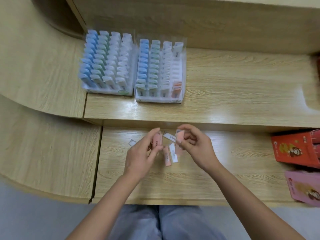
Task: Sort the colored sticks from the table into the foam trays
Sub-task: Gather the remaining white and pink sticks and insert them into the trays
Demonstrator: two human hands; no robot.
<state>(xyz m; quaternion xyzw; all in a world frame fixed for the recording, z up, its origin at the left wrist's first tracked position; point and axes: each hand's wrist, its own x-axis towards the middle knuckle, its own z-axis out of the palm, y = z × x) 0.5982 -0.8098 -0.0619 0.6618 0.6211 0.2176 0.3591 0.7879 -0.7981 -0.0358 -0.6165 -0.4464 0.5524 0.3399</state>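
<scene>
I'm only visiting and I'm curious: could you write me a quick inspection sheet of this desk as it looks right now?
Surface: pale wooden desk, with a raised shelf behind it.
Job's things: left tray looks full; right tray has empty slots in its right column; loose sticks lie between the hands.
Clutter: red box and pink box at the right edge.
Grippers: left hand fingers pinch a pink stick; right hand fingers pinch a second pink stick.
Cables: nothing seen.
Surroundings: the person's jeans below the desk edge.
</scene>
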